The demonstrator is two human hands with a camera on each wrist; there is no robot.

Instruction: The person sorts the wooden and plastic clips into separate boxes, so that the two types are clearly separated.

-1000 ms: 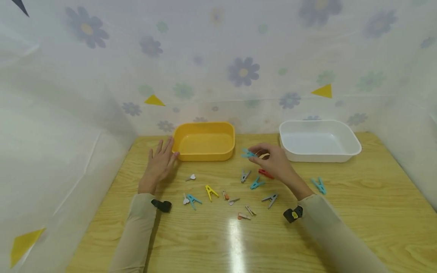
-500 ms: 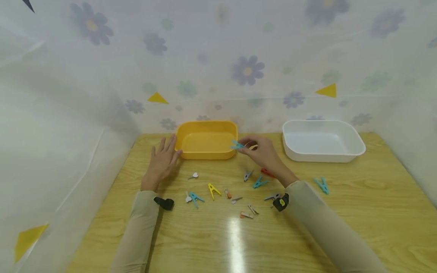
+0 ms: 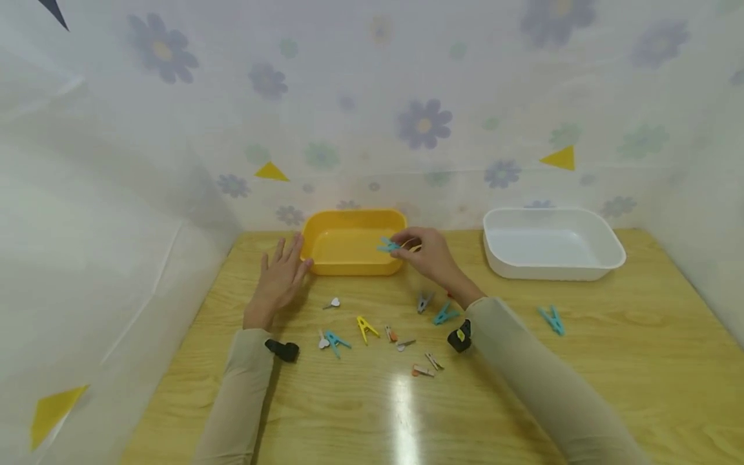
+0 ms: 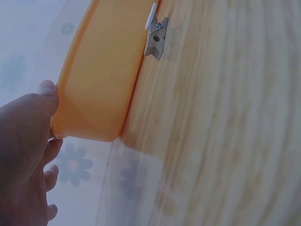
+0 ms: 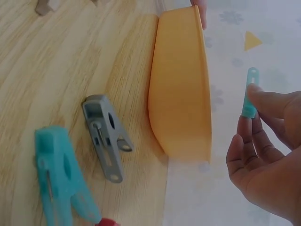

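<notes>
The right hand [image 3: 427, 255] has its fingers [image 5: 256, 96] pinching a teal clothespin [image 3: 387, 245], held above the right end of the yellow tray [image 3: 349, 258]. The left hand [image 3: 281, 278] lies flat on the worktop [image 3: 581, 381], fingers spread, its thumb touching the tray's left wall. At 6 o'clock from the right hand, beside its wrist, a grey clothespin [image 3: 424, 301] and another teal clothespin [image 3: 444, 314] lie on the worktop. At 7 o'clock lie a yellow clothespin [image 3: 366, 327] and several smaller clips. At 3 o'clock, well apart, stands a white tray [image 3: 552, 245]. Nothing stands between the held clothespin and the yellow tray.
</notes>
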